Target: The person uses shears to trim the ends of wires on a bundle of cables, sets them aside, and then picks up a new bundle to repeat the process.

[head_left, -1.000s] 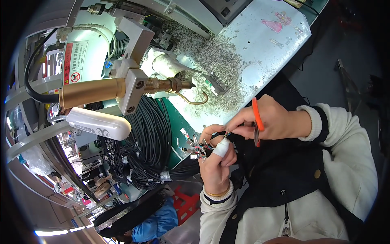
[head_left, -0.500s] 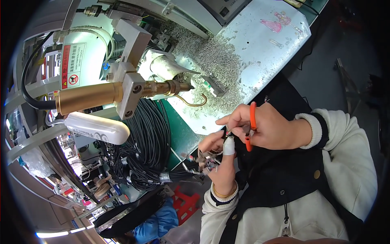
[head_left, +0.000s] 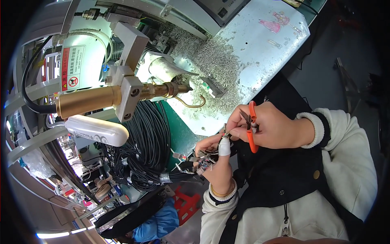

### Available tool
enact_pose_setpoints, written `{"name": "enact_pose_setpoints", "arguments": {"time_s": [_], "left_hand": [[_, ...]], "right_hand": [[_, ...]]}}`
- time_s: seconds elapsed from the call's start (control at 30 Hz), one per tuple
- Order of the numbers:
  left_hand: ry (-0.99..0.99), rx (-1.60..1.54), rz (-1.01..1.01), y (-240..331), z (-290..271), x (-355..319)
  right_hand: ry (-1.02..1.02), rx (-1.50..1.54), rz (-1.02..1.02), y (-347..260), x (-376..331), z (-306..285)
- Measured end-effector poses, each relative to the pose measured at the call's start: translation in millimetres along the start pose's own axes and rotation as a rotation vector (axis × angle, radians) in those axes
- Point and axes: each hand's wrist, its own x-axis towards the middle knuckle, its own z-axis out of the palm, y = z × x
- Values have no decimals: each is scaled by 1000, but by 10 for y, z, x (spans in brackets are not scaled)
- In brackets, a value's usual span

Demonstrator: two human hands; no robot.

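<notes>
My left hand (head_left: pixel 219 177) is closed around a bunch of cable ends (head_left: pixel 202 164) with small metal connectors and thin coloured wires. A white finger cot (head_left: pixel 224 147) covers its thumb, which presses against one small metal connector end (head_left: pixel 225 129). My right hand (head_left: pixel 273 127) grips small orange-handled scissors (head_left: pixel 252 142), their dark blades pointing up and left. Its thumb and forefinger come together beside that connector end; what lies between their tips is too small to make out. Both hands are just off the near edge of the white work table.
Small metallic bits are strewn over the white table (head_left: pixel 280 55). Above it a brass-coloured soldering tool (head_left: pixel 89 99) sits in a metal bracket, near a white lamp (head_left: pixel 97 130). A thick coil of black cable (head_left: pixel 150 134) lies left of my hands. Behind it, a person's blue sleeve (head_left: pixel 156 225) shows.
The scissors have turned in my right hand, so their blades now show. My left hand has shifted slightly left with the cable ends, and the connector end stands out above its thumb.
</notes>
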Motion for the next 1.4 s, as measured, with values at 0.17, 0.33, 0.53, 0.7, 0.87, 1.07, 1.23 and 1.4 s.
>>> {"name": "enact_pose_setpoints", "arguments": {"time_s": [0.17,0.33,0.53,0.7,0.87,1.07,1.23,1.4], "left_hand": [[-49,-332,-142,51,0,39],[-39,-211,-77,38,78,54],[-89,-339,-277,92,44,241],[-236,-575,-504,-14,15,670],[-277,-543,-472,-72,79,909],[-268,-439,-464,-51,79,971],[-299,-431,-475,-43,44,1018],[-309,-439,-454,-69,28,1011]], "right_hand": [[-105,-434,-20,-8,-1,-119],[-115,-611,-11,69,-5,-14],[-116,-485,75,209,1,44],[77,-125,100,173,130,-31],[173,-45,217,-60,483,-203],[33,-129,254,35,793,-267],[34,-81,281,71,816,-244],[53,-123,239,94,806,-225]]}}
